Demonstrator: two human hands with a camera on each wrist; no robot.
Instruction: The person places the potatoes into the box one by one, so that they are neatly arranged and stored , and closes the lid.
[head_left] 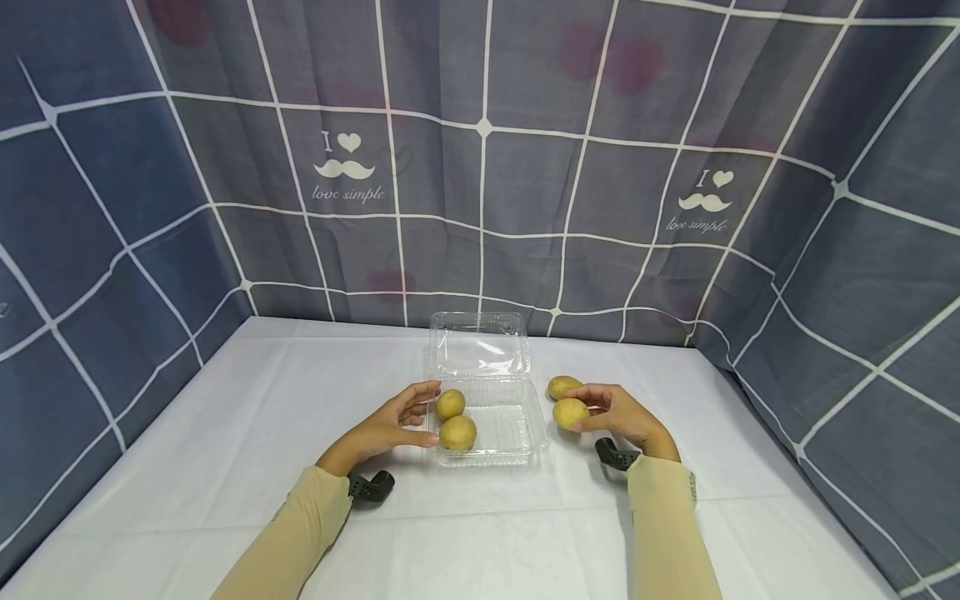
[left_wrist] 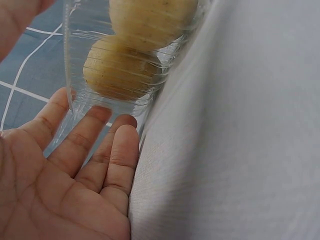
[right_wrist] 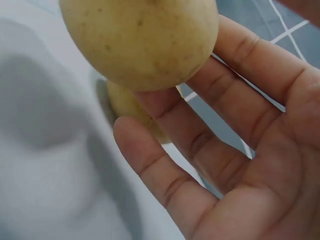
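Observation:
A clear plastic clamshell box (head_left: 510, 425) sits on the table with its lid (head_left: 480, 346) raised at the back. Inside, along the left side, are two potatoes: a smaller one (head_left: 450, 404) behind and a larger one (head_left: 457, 433) in front. My left hand (head_left: 386, 429) is at the box's left wall, thumb and fingers spread; in the left wrist view its fingertips (left_wrist: 100, 114) touch the ribbed plastic. To the right of the box, my right hand (head_left: 618, 412) pinches a potato (head_left: 570, 413) between thumb and fingers. Another potato (head_left: 562, 387) lies just behind it on the cloth.
A white cloth (head_left: 360, 542) covers the table. Dark checked curtains (head_left: 442, 183) stand behind it and along both sides. Each wrist wears a black camera mount, such as the left one (head_left: 371, 486).

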